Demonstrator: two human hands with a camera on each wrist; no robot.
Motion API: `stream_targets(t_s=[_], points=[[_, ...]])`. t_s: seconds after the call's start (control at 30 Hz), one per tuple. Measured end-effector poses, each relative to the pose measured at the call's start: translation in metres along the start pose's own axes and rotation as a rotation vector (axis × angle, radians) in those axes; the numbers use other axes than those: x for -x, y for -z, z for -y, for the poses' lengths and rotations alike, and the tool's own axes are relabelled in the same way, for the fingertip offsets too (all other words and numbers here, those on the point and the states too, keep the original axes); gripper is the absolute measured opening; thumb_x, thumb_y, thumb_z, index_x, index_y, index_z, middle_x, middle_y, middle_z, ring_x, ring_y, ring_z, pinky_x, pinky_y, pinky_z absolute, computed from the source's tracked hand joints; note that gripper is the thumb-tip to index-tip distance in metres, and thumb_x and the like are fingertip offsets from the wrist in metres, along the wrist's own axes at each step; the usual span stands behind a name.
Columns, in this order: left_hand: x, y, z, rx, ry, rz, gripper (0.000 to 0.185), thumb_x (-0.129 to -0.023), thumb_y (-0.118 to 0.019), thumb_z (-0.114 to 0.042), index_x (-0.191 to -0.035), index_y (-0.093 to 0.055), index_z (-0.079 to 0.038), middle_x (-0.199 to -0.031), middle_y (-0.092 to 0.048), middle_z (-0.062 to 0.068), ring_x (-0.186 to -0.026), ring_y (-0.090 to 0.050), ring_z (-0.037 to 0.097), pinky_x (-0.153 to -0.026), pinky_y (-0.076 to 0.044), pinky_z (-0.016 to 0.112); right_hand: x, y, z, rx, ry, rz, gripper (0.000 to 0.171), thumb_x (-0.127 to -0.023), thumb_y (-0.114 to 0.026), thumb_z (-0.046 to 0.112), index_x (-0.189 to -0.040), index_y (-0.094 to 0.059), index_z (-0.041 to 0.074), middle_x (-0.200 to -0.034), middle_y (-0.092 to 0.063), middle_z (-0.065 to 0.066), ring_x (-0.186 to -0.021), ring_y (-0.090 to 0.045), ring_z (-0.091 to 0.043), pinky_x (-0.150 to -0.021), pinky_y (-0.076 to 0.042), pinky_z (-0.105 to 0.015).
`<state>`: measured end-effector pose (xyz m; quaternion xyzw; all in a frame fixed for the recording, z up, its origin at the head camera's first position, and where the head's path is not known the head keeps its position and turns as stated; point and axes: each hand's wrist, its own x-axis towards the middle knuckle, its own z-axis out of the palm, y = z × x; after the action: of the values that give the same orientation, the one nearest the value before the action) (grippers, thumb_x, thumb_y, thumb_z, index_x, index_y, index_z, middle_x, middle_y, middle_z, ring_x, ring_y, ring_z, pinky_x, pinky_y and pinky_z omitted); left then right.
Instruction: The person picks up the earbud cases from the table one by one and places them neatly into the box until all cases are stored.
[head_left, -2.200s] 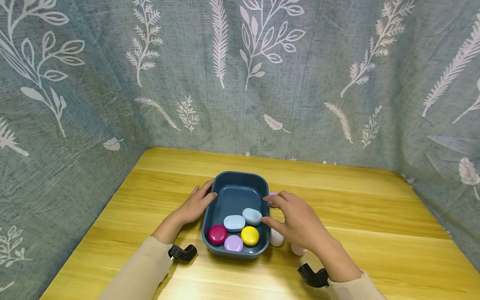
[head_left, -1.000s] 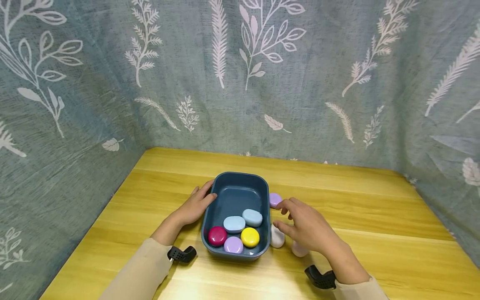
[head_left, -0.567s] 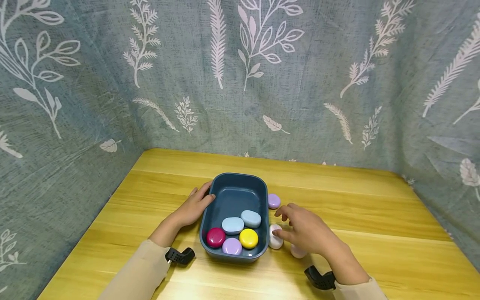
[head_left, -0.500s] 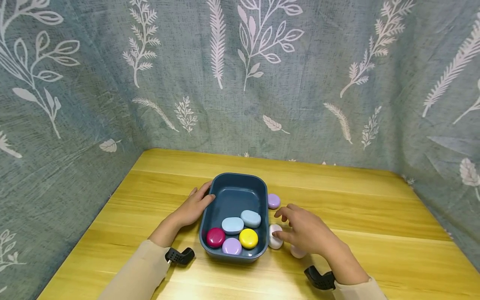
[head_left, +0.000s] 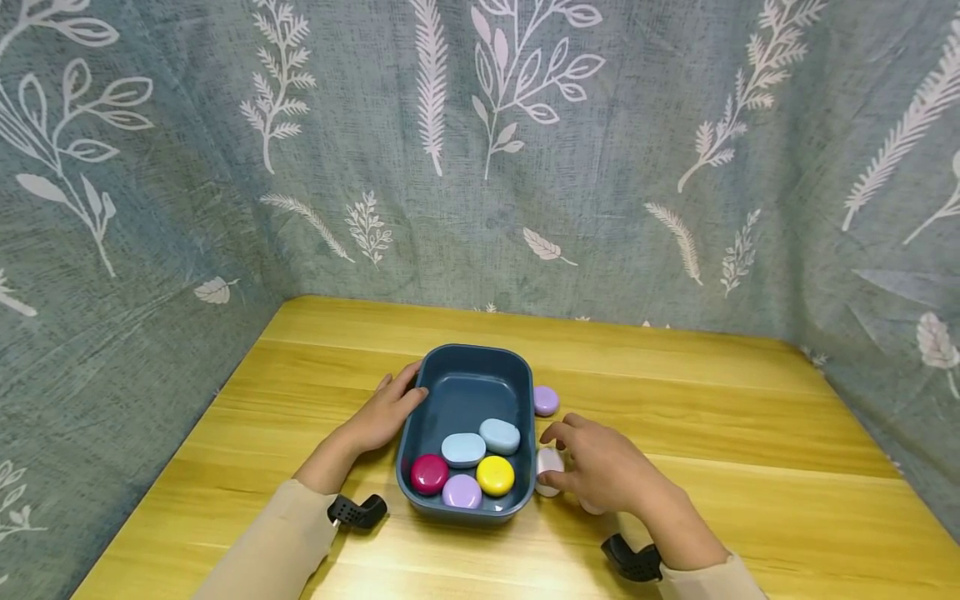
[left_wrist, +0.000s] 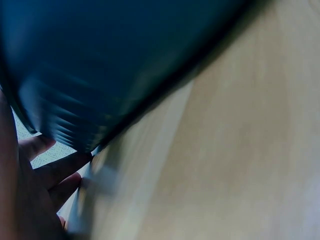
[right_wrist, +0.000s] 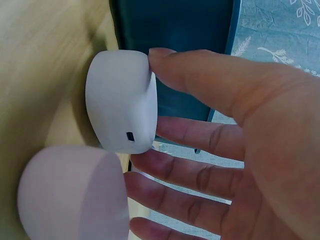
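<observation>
A dark blue tray (head_left: pixel 467 360) sits mid-table and holds two pale blue cases, a magenta (head_left: pixel 429 472), a lilac (head_left: pixel 461 492) and a yellow one (head_left: pixel 495 475). My left hand (head_left: pixel 390 410) rests with straight fingers against the tray's left wall (left_wrist: pixel 100 60). My right hand (head_left: pixel 592 468) is just right of the tray, thumb and fingers pinching a white case (head_left: pixel 547 461) (right_wrist: pixel 120 100) that lies on the table. A pale pink case (right_wrist: pixel 70 195) lies beside it, mostly hidden under the hand in the head view. Another lilac case (head_left: pixel 545 401) lies by the tray's right wall.
The wooden table (head_left: pixel 720 417) is closed in on three sides by grey leaf-patterned cloth (head_left: pixel 525 167). Black wrist mounts (head_left: pixel 356 510) sit on both sleeves near the front edge.
My right hand came off the tray's right rim, dropped to the table and closed its thumb and fingers on the white case. The left hand stayed put.
</observation>
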<state>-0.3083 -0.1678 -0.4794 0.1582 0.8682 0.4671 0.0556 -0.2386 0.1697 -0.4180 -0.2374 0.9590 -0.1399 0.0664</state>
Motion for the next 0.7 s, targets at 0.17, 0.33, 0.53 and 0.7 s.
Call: stream_targets(t_s=[0.17,0.33,0.53,0.7], points=[[-0.0002,0.0005,-0.0001,-0.004,0.006,0.001,0.059,-0.110,-0.041,-0.034,-0.164,-0.029,-0.016,-0.166,-0.039,0.015,-0.160,-0.012,0.044,-0.130,0.003,0.061,0.0000,-0.0010,0.0011,0.001,0.002,0.002,0.041,-0.086,-0.084,0.037,-0.118,-0.070,0.015,-0.107,-0.065,0.000,-0.088,-0.062,-0.014,-0.080,-0.056,-0.039],[-0.0002,0.0004,0.0003,-0.010,0.008,0.003,0.059,-0.110,-0.040,-0.035,-0.164,-0.029,-0.016,-0.166,-0.038,0.015,-0.161,-0.011,0.044,-0.130,0.003,0.061,0.0003,-0.0011,0.0026,0.001,-0.006,0.002,0.041,-0.087,-0.084,0.036,-0.119,-0.071,0.013,-0.108,-0.065,-0.001,-0.091,-0.063,-0.015,-0.082,-0.056,-0.040],[-0.0012,0.0000,0.0016,-0.006,-0.003,0.000,0.058,-0.110,-0.040,-0.034,-0.164,-0.029,-0.015,-0.166,-0.039,0.014,-0.160,-0.019,0.042,-0.131,0.004,0.059,0.0004,-0.0003,0.0030,0.006,-0.026,0.013,0.042,-0.087,-0.084,0.033,-0.121,-0.071,0.012,-0.109,-0.065,-0.001,-0.090,-0.062,-0.015,-0.084,-0.056,-0.041],[-0.0008,-0.0002,0.0011,-0.008,-0.001,0.001,0.058,-0.110,-0.040,-0.033,-0.164,-0.029,-0.015,-0.166,-0.039,0.015,-0.160,-0.017,0.043,-0.131,0.004,0.060,0.0011,-0.0006,0.0021,0.022,-0.014,0.004,0.040,-0.088,-0.082,0.029,-0.122,-0.071,0.011,-0.108,-0.065,-0.001,-0.085,-0.059,-0.014,-0.082,-0.055,-0.040]])
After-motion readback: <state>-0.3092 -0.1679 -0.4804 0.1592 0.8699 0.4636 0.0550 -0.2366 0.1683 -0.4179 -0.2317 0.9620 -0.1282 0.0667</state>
